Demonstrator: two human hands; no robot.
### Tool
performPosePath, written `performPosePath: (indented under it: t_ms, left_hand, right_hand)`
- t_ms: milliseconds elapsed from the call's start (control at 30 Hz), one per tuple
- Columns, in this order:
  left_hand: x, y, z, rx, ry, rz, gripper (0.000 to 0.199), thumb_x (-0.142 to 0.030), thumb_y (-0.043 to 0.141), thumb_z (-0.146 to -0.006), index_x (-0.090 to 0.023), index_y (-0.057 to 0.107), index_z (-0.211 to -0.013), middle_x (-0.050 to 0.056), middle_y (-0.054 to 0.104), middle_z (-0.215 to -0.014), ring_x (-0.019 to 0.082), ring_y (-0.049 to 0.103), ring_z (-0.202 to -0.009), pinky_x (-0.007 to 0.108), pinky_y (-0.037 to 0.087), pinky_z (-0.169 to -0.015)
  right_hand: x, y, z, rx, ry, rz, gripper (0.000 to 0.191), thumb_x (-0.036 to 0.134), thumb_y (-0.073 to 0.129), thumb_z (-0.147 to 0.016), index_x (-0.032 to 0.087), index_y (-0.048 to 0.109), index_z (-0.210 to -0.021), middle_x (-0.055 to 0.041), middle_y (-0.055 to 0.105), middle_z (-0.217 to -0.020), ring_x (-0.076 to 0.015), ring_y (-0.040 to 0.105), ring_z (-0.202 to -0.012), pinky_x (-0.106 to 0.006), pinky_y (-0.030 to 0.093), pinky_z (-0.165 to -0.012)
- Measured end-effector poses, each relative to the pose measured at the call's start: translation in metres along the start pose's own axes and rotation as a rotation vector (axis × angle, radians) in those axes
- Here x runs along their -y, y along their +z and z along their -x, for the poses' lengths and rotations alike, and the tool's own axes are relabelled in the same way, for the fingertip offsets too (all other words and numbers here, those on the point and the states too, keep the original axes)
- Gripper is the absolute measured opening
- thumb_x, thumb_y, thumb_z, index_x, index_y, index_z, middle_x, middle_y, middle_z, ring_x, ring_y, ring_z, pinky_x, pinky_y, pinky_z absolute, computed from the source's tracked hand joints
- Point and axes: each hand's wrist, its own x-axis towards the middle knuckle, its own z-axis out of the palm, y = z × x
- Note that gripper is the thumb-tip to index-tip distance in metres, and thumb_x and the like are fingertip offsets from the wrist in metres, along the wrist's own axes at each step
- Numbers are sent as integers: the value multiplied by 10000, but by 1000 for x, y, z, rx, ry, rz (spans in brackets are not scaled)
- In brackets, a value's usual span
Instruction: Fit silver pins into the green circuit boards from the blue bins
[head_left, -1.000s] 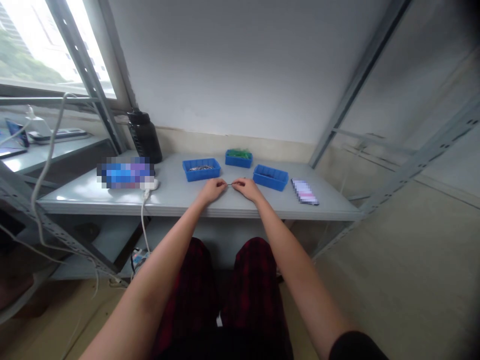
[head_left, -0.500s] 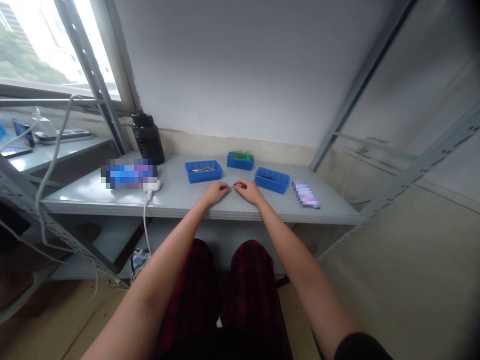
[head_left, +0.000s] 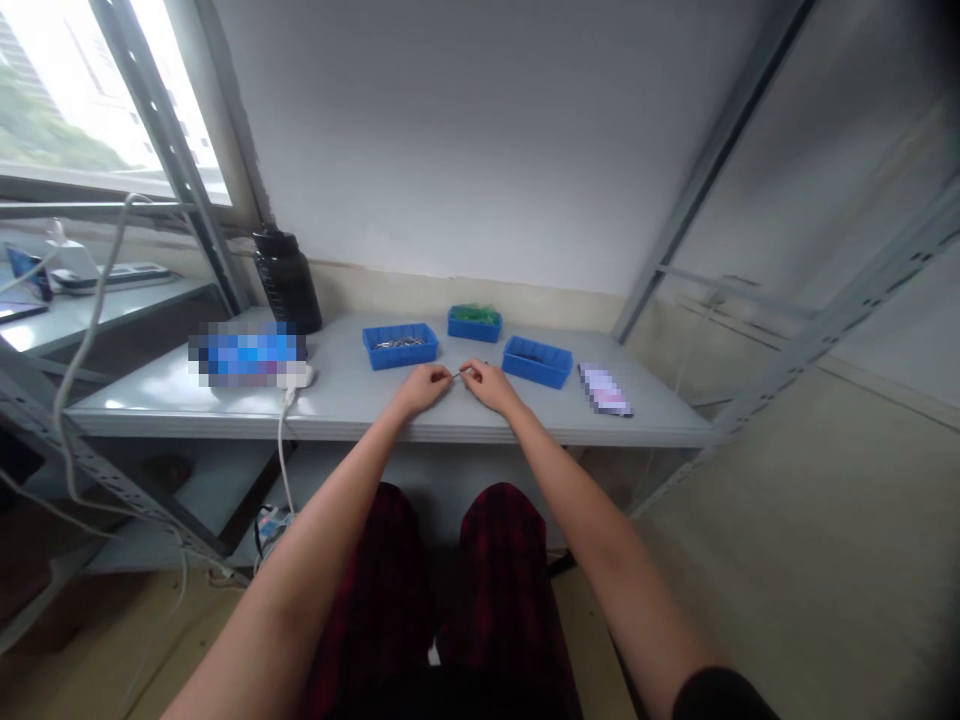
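Over the front part of the grey shelf table, my left hand and my right hand meet with pinched fingertips. Between them runs a thin dark rod-like piece, too small to name, gripped by both hands. Behind my left hand stands a blue bin with small shiny metal pieces in it. Another blue bin, with small dark pieces inside, is just right of my right hand. Farther back, a third blue bin holds green plastic-looking material.
A black bottle stands at the back left. In front of it are a blurred-out blue object and a white plug with a cable over the edge. A phone-like slab lies at right. Metal posts frame the table.
The view has shifted slightly, so everything sits a little farther left. Both hands keep their pinch on the thin piece; my right fingers have changed position slightly.
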Motion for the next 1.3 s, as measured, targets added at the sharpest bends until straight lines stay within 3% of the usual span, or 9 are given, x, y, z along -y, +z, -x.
performPosePath:
  t_ms: [267,367,567,700,867,967,1133,1300]
  left_hand:
    - [-6,-3,1,-69,-45,47,336,-378,493,-833,-134,719,-877,85,733,-874,223,633,-822,325,465,-795]
    - [-8,-2,1,-86,-68,54,377,-410,479,-846,-122,716,-905,89,716,-827,223,621,-784,327,458,-752]
    - [-8,-2,1,-104,-119,74,341,-346,505,-820,-112,705,-967,92,709,-821,214,616,-740,321,459,-722]
    - [-10,-2,1,-106,-136,64,322,-316,507,-807,-115,703,-965,96,709,-825,222,617,-747,326,458,-725]
    - [-9,-2,0,-109,-145,57,311,-300,510,-807,-122,701,-976,93,706,-833,226,619,-766,327,456,-740]
    - [-8,-1,0,-103,-144,58,304,-287,506,-810,-116,698,-972,94,703,-826,222,619,-760,321,451,-730]
    - [-6,0,1,-95,-137,44,294,-283,499,-822,-119,701,-960,85,700,-809,216,619,-760,315,452,-734]
    - [-6,0,2,-100,-138,31,296,-281,495,-821,-124,703,-962,85,703,-827,218,622,-782,321,458,-757]
  right_hand:
    - [14,-11,-1,125,18,160,172,250,577,-885,202,691,-1006,-27,747,-865,-152,656,-798,-238,431,-724]
    - [12,-34,-6,113,86,256,191,243,568,-882,202,700,-1014,-50,754,-917,-175,669,-847,-246,441,-739]
    - [-18,-105,-16,-55,346,493,297,256,463,-921,158,674,-1106,-146,714,-1113,-256,653,-1023,-318,462,-837]
    - [-29,-121,-12,-34,424,588,257,234,503,-896,128,701,-1021,-180,719,-1065,-275,658,-1020,-331,468,-845]
    - [-7,-97,-4,-58,366,643,369,277,369,-982,144,606,-1232,-173,664,-1220,-265,600,-1159,-345,443,-940]
    - [10,-67,0,31,317,624,316,302,412,-982,196,648,-1162,-125,681,-1206,-231,616,-1146,-297,451,-932]
    - [16,-29,5,77,478,626,305,124,426,-929,74,682,-1087,-239,695,-1087,-290,682,-1040,-358,499,-870]
    - [7,-19,10,-11,546,594,367,90,341,-947,69,649,-1146,-237,697,-1086,-277,684,-1043,-355,502,-875]
